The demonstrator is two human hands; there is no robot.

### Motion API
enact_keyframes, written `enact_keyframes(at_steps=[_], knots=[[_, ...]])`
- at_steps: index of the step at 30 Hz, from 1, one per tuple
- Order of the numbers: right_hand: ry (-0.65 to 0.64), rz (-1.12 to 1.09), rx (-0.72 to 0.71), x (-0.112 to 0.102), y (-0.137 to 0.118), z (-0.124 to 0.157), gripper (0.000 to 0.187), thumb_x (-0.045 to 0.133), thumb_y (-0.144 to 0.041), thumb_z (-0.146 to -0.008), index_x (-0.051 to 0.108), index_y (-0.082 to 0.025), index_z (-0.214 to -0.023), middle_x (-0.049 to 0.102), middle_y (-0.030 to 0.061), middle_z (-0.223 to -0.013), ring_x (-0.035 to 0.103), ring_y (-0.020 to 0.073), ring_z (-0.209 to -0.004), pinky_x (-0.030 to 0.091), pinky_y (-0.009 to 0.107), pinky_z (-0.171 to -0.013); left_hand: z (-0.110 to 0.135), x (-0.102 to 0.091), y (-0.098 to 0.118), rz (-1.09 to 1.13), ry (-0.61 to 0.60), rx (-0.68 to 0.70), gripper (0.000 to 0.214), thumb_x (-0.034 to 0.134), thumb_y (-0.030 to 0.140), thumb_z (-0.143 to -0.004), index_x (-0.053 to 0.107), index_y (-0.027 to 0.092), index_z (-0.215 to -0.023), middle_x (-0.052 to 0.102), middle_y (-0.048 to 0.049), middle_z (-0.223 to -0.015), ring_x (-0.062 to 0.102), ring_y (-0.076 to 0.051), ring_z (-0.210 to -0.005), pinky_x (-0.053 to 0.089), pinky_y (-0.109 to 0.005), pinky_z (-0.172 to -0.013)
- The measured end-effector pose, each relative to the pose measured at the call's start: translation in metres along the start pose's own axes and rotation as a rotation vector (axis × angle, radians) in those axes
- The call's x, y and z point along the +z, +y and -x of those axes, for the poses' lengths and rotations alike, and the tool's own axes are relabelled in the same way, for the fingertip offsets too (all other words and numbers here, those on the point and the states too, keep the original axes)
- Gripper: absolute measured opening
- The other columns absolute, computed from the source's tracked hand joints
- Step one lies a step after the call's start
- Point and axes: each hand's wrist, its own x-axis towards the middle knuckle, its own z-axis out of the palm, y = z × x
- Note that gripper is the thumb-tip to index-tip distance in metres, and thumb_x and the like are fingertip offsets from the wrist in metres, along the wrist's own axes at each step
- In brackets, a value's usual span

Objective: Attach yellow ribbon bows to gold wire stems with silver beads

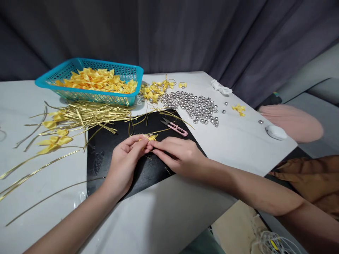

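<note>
Both hands meet over a black mat (111, 148) on the white table (233, 141). My left hand (124, 162) and my right hand (177, 153) each pinch a small yellow ribbon bow (151, 137) with thin gold wire sticking out of it. Pink thread snips (175, 127) lie on the mat just beyond my right fingers. A heap of silver beads (196, 106) lies further back to the right.
A teal basket (79, 92) full of yellow bows stands at the back left. Gold wire strips (90, 114) and finished bows (54, 141) lie at the left. More bows (156, 89), a white cloth (221, 87) and a white mouse-like object (275, 132) lie further off.
</note>
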Motion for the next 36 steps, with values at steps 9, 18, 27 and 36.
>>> enact_keyframes(at_steps=[9,18,27,36], knots=[[0.009,0.021,0.0,0.0,-0.004,0.002,0.018,0.051,-0.009,-0.087,0.068,-0.007,-0.093,0.073,0.008,-0.085,0.066,0.0114,-0.075,0.053,0.019,-0.071,0.0,-0.002,0.0,-0.009,-0.003,-0.013,0.016,0.079,0.024,-0.064,0.071,0.015,-0.075,0.071,0.0009,-0.065,0.062,-0.005,-0.06,0.049,-0.011,-0.063],[0.04,-0.15,0.363,0.001,-0.014,-0.003,0.009,0.061,-0.012,-0.079,0.07,-0.012,-0.08,0.063,-0.002,-0.06,0.04,0.0018,-0.043,0.035,0.015,-0.044,-0.001,-0.002,-0.001,-0.026,-0.014,0.01,0.014,0.077,0.024,-0.067,0.071,0.015,-0.075,0.07,0.0015,-0.065,0.061,-0.006,-0.061,0.049,-0.012,-0.064],[-0.009,-0.696,1.001,0.002,-0.021,-0.011,0.016,0.069,-0.027,-0.071,0.065,-0.011,-0.074,0.062,-0.0006,-0.059,0.039,0.0016,-0.04,0.028,0.015,-0.037,0.003,-0.001,-0.001,-0.079,-0.008,0.046,0.009,0.076,0.023,-0.068,0.07,0.017,-0.072,0.067,0.0043,-0.064,0.059,-0.005,-0.06,0.047,-0.011,-0.061],[0.099,-0.954,1.191,0.008,-0.022,-0.017,0.028,0.074,-0.033,-0.064,0.054,-0.015,-0.068,0.051,-0.0071,-0.051,0.042,0.0014,-0.039,0.029,0.013,-0.034,0.006,-0.001,-0.004,-0.283,0.055,0.187,0.007,0.075,0.026,-0.07,0.072,0.02,-0.074,0.07,0.0023,-0.071,0.061,-0.009,-0.068,0.045,-0.016,-0.06]])
